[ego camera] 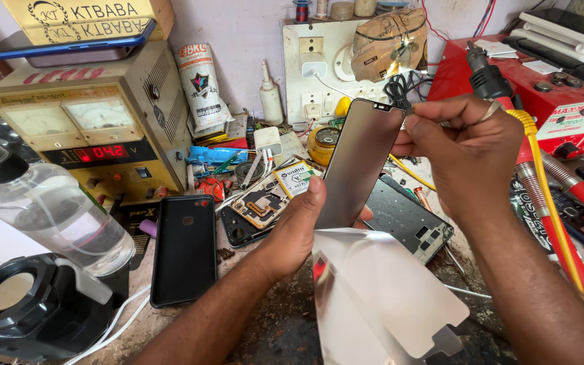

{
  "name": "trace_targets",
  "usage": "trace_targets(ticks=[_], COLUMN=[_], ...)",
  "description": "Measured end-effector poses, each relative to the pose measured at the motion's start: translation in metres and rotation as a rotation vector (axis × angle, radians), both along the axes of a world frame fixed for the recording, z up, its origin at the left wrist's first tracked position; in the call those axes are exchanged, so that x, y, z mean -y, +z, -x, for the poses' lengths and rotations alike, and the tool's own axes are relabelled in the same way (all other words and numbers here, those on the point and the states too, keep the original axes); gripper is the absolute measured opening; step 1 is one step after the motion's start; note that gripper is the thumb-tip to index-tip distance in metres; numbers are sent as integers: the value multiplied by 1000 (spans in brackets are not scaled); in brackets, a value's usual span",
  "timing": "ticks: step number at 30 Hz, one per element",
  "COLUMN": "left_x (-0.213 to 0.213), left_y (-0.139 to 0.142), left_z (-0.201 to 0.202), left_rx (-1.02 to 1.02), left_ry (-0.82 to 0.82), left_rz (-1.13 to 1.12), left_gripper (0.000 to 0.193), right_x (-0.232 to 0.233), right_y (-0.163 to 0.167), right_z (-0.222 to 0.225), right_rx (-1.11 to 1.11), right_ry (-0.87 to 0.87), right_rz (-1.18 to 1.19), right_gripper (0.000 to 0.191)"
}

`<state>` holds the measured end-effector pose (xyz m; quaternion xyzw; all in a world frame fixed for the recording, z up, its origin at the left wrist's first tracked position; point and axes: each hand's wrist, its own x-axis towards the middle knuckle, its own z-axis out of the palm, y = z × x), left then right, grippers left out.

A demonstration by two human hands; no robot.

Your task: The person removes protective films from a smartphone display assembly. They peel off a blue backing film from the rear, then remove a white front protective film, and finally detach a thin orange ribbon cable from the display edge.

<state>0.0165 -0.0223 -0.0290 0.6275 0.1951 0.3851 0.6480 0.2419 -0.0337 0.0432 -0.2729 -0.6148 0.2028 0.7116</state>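
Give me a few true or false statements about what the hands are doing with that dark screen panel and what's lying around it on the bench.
1. Both hands hold the dark screen panel upright. True: left hand at its bottom, right hand at its top corner.
2. A clear film sheet hangs below the panel. True.
3. The black phone case lies on top of the opened phone. False: it lies beside it, on the bench.
4. The clear plastic bottle is in the right hand. False: it stands at the left, untouched.
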Motion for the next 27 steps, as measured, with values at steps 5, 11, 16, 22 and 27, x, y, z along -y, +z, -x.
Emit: trace_targets(ticks=[5,11,16,22,27], left_x=[1,3,3,4,3], left_y=[7,11,12,11,10], left_z=[4,5,5,5,5], left_rx=[22,47,47,62,82], left_ry=[-42,-63,-67,-73,-91], left_rz=[35,125,137,206,211], left_gripper=[93,91,92,92,94], right_x=[2,3,3,6,8], right_y=[5,6,9,6,2], right_z=[-4,-3,-3,3,7], right_rx=[-45,-65,-51,-23,54], right_ry=[95,98,94,12,-25], right_rz=[69,89,106,51,-86], right_gripper=[10,11,11,9,7])
